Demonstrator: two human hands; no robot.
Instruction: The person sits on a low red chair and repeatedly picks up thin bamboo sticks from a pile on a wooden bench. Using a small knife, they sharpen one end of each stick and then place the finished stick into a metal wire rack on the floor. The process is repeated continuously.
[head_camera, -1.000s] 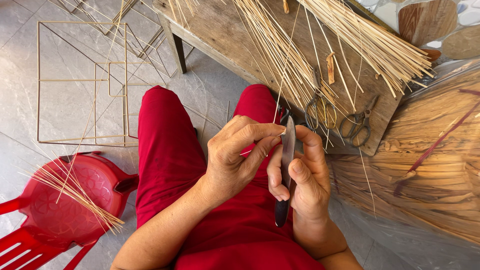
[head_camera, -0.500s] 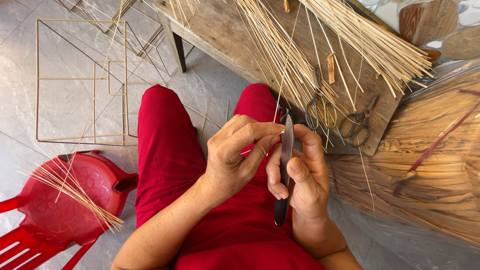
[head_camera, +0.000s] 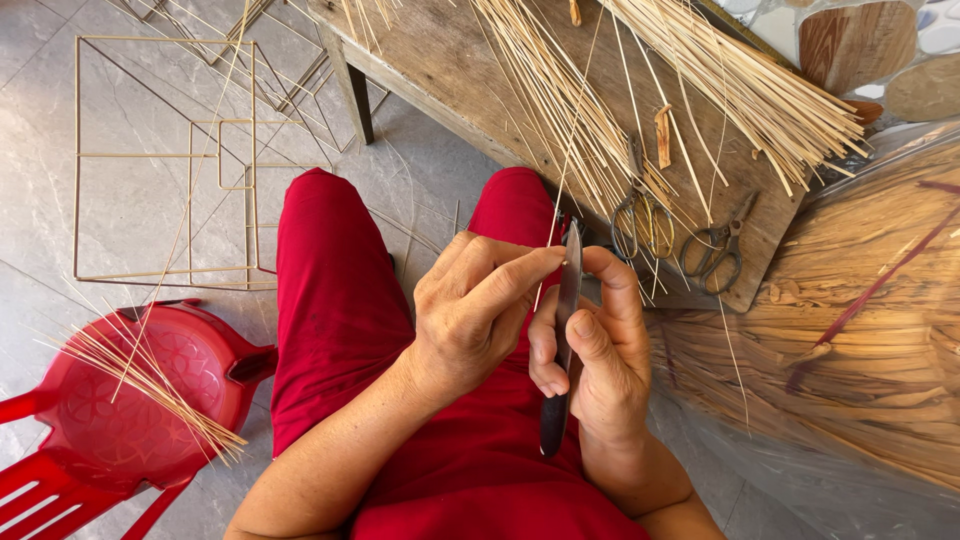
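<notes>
Left hand (head_camera: 470, 310) pinches beside right hand (head_camera: 595, 345) (grip closed, thumb up).

Red trousers (head_camera: 330, 300), red plastic chair (head_camera: 110, 410), pale straw-yellow sticks (head_camera: 560, 110), grey-brown wooden bench (head_camera: 450, 60), grey floor tiles (head_camera: 130, 210).

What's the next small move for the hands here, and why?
Probably draw the thin stick on along the knife edge with the left hand. The right hand holds the knife upright, thumb on the blade, and the left fingertips pinch at the blade's top, where the stick meets it. The stick runs up toward the bench, so most of it looks unworked.
</notes>
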